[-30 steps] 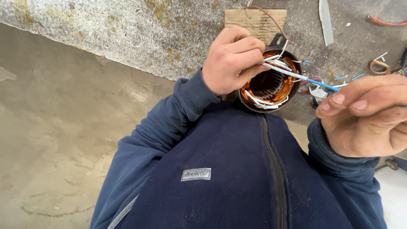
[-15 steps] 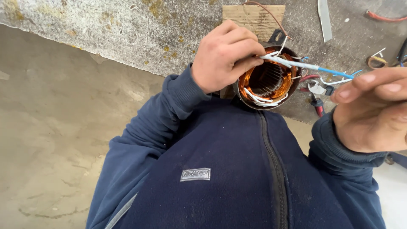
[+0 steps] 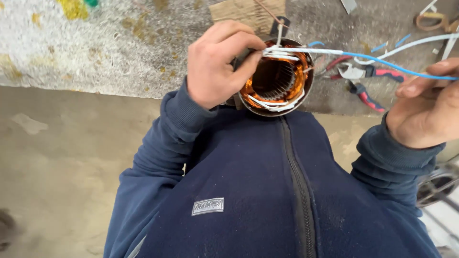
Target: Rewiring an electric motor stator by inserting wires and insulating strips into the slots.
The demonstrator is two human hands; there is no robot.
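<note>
A round motor stator [image 3: 277, 79] with copper windings and white sleeved leads stands on a rough grey bench, close to my chest. My left hand [image 3: 217, 62] grips its left rim, thumb and fingers pinching the white sleeving at the top of the coil. A blue wire [image 3: 382, 64] runs from that spot to the right. My right hand [image 3: 425, 112] holds the blue wire's far end between its fingers, well to the right of the stator.
Red-handled pliers [image 3: 363, 79] lie on the bench [image 3: 95, 43] just right of the stator. A piece of cardboard [image 3: 248, 12] lies behind it. Loose white wires and metal bits sit at the top right. A concrete floor [image 3: 57, 167] lies to the left below the bench edge.
My right hand has pulled farther right and slightly up, drawing the blue wire out longer. My left hand stays on the stator.
</note>
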